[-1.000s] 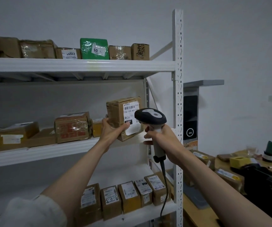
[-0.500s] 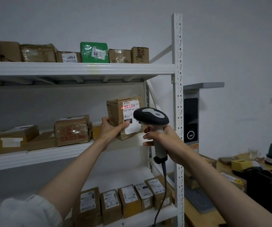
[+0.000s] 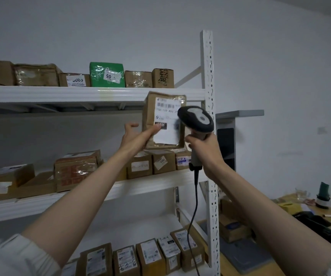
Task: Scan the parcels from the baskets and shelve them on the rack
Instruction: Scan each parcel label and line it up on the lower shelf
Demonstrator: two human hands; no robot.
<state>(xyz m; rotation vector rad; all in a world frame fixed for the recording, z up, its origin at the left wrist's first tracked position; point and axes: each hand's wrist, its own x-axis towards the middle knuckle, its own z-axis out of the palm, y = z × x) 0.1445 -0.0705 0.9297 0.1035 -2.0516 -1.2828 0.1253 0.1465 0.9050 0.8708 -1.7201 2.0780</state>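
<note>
The cardboard parcel (image 3: 161,118) is held upright in the air, in front of the edge of the rack's top shelf (image 3: 65,95) and above the boxes on the middle shelf (image 3: 150,181). Its white shipping label (image 3: 166,121) faces the camera. The left hand (image 3: 135,137) grips the parcel at its lower left corner, thumb laid across the front face, fingers behind the box. The right hand (image 3: 205,145) is clenched around the handle of the barcode scanner (image 3: 195,120); the scanner head overlaps the label's right side. The scanner cable (image 3: 193,212) hangs down beside the white rack upright (image 3: 210,136). Labelled boxes stand in a row on the bottom shelf (image 3: 140,226)
</note>
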